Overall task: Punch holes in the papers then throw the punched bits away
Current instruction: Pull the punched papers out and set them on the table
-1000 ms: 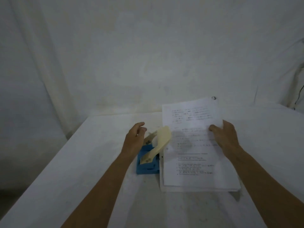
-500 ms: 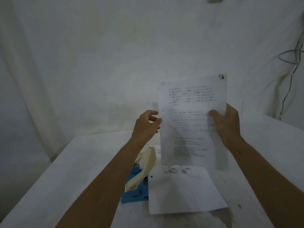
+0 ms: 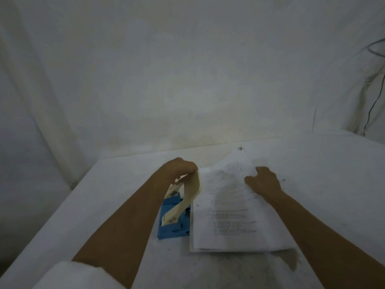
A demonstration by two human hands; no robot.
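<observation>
A wide white cloth backdrop (image 3: pixel 187 69) hangs behind a long white-covered table (image 3: pixel 104 195), whose near corners run out of the frame. On the table lies a stack of white printed paper sheets (image 3: pixel 235 224), its left edge pushed in against a blue plastic hole punch with a cream lever (image 3: pixel 175 222); the print is too blurred to read, and I cannot make out how many sheets lie there. The top sheet is bowed up at its far end, with a small dark fastener (image 3: pixel 240 148) just past its far corner. Half a second ago that sheet was lifted upright in the air between both hands; now it is back down on the pile. The lever stands raised, and its far tip is hidden under the left hand (image 3: pixel 179 170), which curls closed over it by the sheet's upper left corner; whether it pinches paper or lever I cannot tell. The right hand (image 3: pixel 263 181) rests spread and flat on the upper right part of the sheet, fingers loose, pressing rather than gripping. A white sleeve (image 3: pixel 68 276) is cut off at the lower left, and a dark cable (image 3: pixel 373 109) trails off the right edge.
</observation>
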